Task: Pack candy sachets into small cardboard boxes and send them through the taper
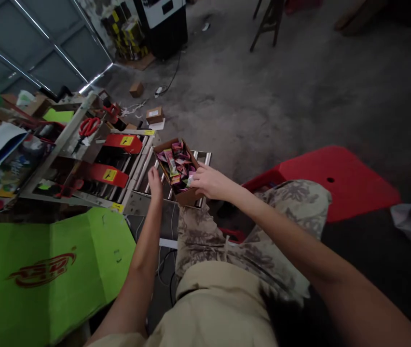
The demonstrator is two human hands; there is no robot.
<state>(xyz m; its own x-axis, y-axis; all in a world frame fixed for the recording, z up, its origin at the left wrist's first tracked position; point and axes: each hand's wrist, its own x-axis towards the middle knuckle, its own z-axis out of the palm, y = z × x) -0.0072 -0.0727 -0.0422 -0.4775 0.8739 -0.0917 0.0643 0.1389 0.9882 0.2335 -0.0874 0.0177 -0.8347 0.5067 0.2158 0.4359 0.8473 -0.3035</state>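
Observation:
An open cardboard box (186, 197) sits tilted across the metal rollers in front of me. It is filled with small shiny packets (171, 163) in pink, purple and yellow-green. Just left of the box is my left hand (155, 182), its fingers curled together; whether anything is in them is hidden. My right hand (208, 181) reaches over the box's right rim, fingertips closed at a pale small packet among the others. The short roller conveyor (205, 158) shows around the box.
At left, a taping machine with red parts (109, 174) carries scissors (89, 126). A green carton (46, 270) lies lower left. The red plastic stool (350, 183) stands at right. Small cartons (155, 114) and cables lie on the floor ahead.

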